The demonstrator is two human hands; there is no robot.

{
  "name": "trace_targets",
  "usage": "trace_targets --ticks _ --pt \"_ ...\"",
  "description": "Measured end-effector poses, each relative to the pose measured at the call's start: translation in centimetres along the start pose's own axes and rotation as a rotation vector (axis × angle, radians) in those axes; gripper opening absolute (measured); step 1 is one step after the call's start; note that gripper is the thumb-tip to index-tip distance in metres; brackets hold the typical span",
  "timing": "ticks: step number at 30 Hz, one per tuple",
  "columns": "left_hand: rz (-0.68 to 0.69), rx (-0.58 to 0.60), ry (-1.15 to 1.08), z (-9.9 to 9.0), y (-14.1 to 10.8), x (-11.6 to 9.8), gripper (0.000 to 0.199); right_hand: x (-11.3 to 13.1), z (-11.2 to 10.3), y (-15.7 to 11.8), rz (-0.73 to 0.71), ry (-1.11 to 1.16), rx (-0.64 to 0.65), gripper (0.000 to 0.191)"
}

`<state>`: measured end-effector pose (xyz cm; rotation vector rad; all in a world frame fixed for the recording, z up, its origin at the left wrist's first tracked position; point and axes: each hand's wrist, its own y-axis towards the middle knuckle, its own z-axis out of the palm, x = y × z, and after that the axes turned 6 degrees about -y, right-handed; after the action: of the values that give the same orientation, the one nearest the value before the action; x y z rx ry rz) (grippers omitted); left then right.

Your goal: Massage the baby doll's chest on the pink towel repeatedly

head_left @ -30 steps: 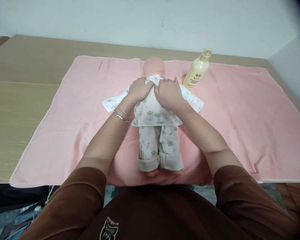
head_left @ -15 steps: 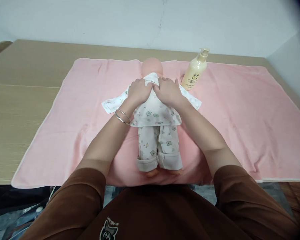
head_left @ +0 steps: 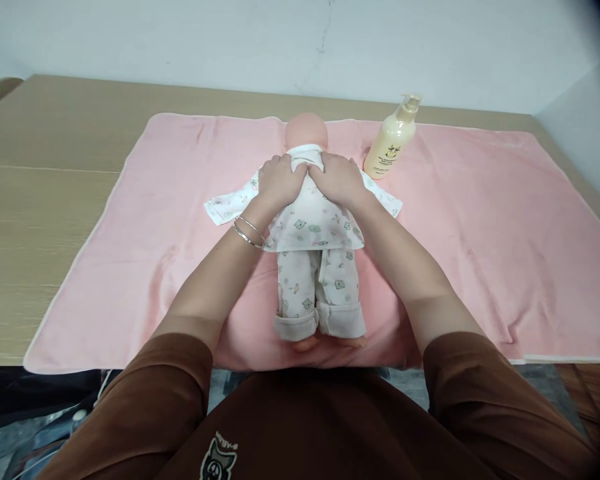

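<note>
Tan wooden table [head_left: 55, 127] shows at the far left, and a big soft pink cloth blanket [head_left: 140, 193] lies over it. Thin silver metal bangles [head_left: 249, 231] circle the wrist of the person's left hand [head_left: 283, 181]. That hand rests palm down on the upper back of a pinkish plastic baby doll [head_left: 314, 230]. Its fingers lie close together, and its thumb points to the middle. The doll is on the blanket, seemingly tummy down, with its feet near the front edge. It already wears a white printed shirt [head_left: 307, 210] and rolled-up white printed pants [head_left: 339, 285]. The right hand [head_left: 336, 180] lies beside, fingers mostly together, pinching nothing that shows. The hands seem partway through their work; how much is left cannot be told. Farther right stands a cream-yellow plastic pump bottle [head_left: 391, 145], untouched.
</note>
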<state>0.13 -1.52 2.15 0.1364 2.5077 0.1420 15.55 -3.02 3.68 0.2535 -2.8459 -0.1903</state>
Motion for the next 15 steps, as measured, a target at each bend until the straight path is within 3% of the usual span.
trace_targets --ticks 7,15 --pt "0.014 -0.005 -0.006 -0.3 -0.8 -0.8 0.047 -0.3 -0.1 0.2 0.0 -0.011 0.024 0.056" --pt "0.0 0.073 -0.035 -0.9 0.5 0.2 0.057 0.9 -0.1 -0.4 -0.041 -0.118 -0.003 0.052"
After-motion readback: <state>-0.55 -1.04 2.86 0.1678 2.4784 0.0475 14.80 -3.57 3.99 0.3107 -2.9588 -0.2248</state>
